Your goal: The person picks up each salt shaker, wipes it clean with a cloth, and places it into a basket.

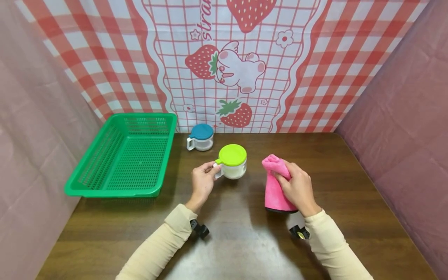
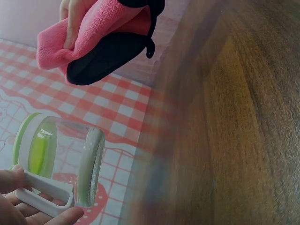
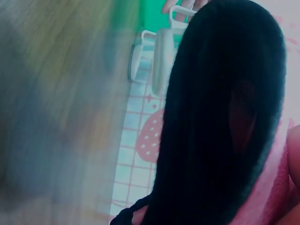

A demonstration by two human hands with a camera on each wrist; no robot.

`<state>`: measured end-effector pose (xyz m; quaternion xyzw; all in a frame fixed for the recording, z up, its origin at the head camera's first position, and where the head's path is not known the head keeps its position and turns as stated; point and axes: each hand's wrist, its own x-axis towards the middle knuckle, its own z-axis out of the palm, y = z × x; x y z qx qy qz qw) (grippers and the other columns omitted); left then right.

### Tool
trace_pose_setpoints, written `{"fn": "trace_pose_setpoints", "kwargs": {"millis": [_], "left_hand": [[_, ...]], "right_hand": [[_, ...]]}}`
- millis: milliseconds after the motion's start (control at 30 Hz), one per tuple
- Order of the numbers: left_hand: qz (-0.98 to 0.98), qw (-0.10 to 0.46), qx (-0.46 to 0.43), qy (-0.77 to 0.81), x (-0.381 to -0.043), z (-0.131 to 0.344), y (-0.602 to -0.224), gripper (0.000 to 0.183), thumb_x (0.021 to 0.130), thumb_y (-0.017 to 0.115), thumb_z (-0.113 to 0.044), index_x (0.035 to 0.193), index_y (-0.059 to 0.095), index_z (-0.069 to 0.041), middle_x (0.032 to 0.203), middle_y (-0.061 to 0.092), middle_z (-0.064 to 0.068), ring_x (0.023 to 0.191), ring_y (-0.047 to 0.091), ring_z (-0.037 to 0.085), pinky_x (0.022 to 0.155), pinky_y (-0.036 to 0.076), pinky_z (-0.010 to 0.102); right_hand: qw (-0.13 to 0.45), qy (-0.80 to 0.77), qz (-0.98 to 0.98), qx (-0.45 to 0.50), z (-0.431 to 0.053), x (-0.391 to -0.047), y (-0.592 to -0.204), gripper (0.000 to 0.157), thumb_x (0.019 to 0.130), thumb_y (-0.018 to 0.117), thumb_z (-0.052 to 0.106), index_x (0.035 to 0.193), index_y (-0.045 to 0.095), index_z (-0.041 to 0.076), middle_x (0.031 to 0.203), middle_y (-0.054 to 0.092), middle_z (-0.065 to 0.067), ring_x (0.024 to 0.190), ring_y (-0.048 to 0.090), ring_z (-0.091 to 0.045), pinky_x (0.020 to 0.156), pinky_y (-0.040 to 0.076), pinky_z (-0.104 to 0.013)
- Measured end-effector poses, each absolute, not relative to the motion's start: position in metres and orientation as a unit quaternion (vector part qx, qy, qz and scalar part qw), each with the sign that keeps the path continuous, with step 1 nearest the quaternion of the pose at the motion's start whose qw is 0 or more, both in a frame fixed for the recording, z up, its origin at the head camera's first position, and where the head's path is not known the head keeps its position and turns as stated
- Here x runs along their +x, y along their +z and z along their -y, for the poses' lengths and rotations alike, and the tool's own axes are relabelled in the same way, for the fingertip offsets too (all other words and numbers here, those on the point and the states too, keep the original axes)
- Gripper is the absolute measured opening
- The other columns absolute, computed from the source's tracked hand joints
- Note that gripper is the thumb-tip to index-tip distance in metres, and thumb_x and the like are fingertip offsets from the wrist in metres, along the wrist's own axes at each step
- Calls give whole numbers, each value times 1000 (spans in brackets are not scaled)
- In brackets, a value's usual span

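Note:
My left hand (image 1: 203, 181) grips the white handle (image 2: 49, 190) of a clear jar (image 1: 233, 170) with a lime green lid (image 1: 232, 154). The left wrist view shows the jar (image 2: 68, 154) held clear of the table, its ridged base toward the wood. To the right, my right hand (image 1: 297, 186) holds a folded pink cloth (image 1: 276, 190) with a black edge, bunched at the top between thumb and fingers. From the right wrist, the cloth's dark edge (image 3: 215, 117) fills much of the view and covers most of the jar.
A second jar (image 1: 202, 137) with a blue lid and white handle stands near the table's back edge. At the left sits a green plastic basket (image 1: 168, 155) with perforated sides. A strawberry-print curtain (image 1: 308, 77) hangs behind the wooden table (image 1: 336, 175).

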<state>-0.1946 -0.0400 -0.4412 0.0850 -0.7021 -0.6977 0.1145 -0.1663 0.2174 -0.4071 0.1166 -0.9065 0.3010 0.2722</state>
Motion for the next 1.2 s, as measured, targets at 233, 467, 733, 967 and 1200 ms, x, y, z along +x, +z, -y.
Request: {"fn": "trace_pose_setpoints", "kwargs": {"millis": [233,467,733,967,1200], "left_hand": [[714,101,83,-688,-197,37,-446,22,84,73,-4,102,71,8,97,72,25,75,66,11,60,55,21],[731,92,88,-671,-198,36,-453,22,84,74,-6,102,73,6,99,72,24,82,70,20,66,59,32],[742,97,84,-658,-199,36,-464,22,82,75,-7,100,73,6,96,73,24,82,71,23,71,59,38],[756,102,86,-640,-198,35,-470,20,82,76,-8,98,74,5,96,74,21,87,72,27,73,58,31],[764,104,83,-631,-199,35,-472,21,81,76,-8,98,74,5,96,74,21,89,72,29,76,58,35]], "right_hand": [[276,289,907,137,-213,-166,-402,32,76,78,11,105,70,3,82,68,-15,72,63,-33,66,48,-52],[246,288,915,140,-208,-164,-399,37,74,77,8,110,70,2,87,69,-14,74,62,-32,68,48,-50],[245,288,914,146,-206,-163,-403,36,75,80,10,108,70,3,81,66,-13,70,60,-30,65,47,-48],[241,291,914,145,-204,-162,-404,39,76,82,14,110,70,2,87,69,-15,76,64,-33,69,49,-50],[239,293,915,144,-202,-162,-405,40,75,83,15,111,70,3,87,69,-15,76,64,-33,69,49,-50]]}}
